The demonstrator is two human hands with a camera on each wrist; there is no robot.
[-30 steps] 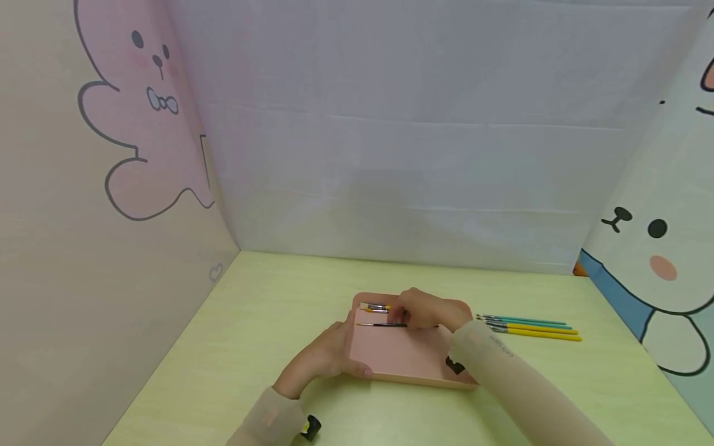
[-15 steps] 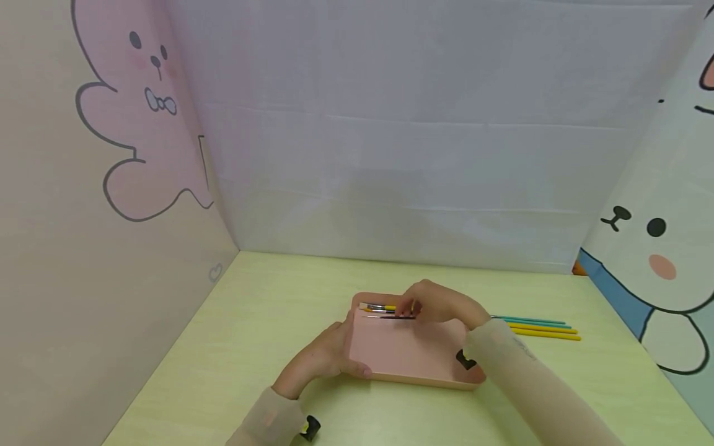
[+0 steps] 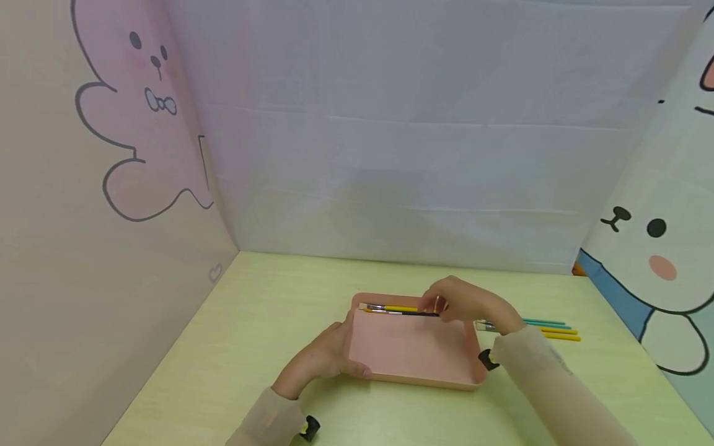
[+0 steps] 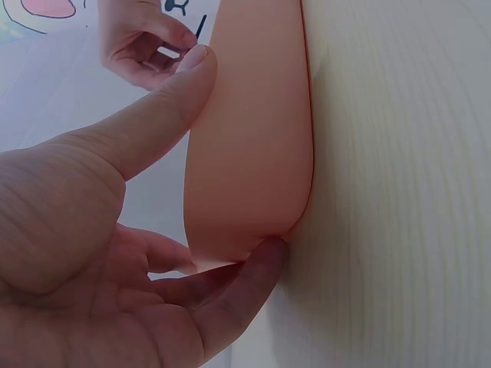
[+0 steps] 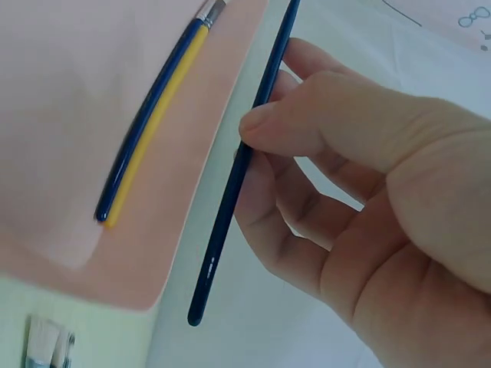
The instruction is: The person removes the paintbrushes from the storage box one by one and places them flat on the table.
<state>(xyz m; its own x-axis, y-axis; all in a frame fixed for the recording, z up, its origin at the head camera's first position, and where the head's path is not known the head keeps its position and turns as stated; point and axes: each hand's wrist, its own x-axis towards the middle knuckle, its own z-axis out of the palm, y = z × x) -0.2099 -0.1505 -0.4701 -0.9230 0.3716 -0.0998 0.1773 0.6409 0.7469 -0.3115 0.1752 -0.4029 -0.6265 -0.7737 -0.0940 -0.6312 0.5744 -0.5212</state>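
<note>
My left hand point(image 3: 326, 353) holds the shallow pink tray point(image 3: 413, 353) at its near-left corner. In the left wrist view the thumb point(image 4: 184, 84) lies against the tray's wall and the other fingers bend round the corner. Over the tray's far-right part, my right hand point(image 3: 465, 301) pinches a slim dark blue paintbrush point(image 5: 230, 192) between thumb and fingers, raised off the tray floor. Its bristle end is out of the right wrist view. Beneath it, along the tray's far wall, a yellow-handled paintbrush point(image 5: 159, 123) and another dark blue paintbrush point(image 5: 144, 115) lie side by side.
Right of the tray, several paintbrushes with yellow handles point(image 3: 560, 337) and teal handles point(image 3: 549, 322) lie on the pale table point(image 3: 290, 297), partly behind my right arm. A white cloth wall point(image 3: 390, 186) rises at the back, with printed cartoon panels at both sides.
My right hand has lifted a slim dark paintbrush from the middle of the tray and moved back and to the right, uncovering more of the brushes along the far wall. My left hand stays put.
</note>
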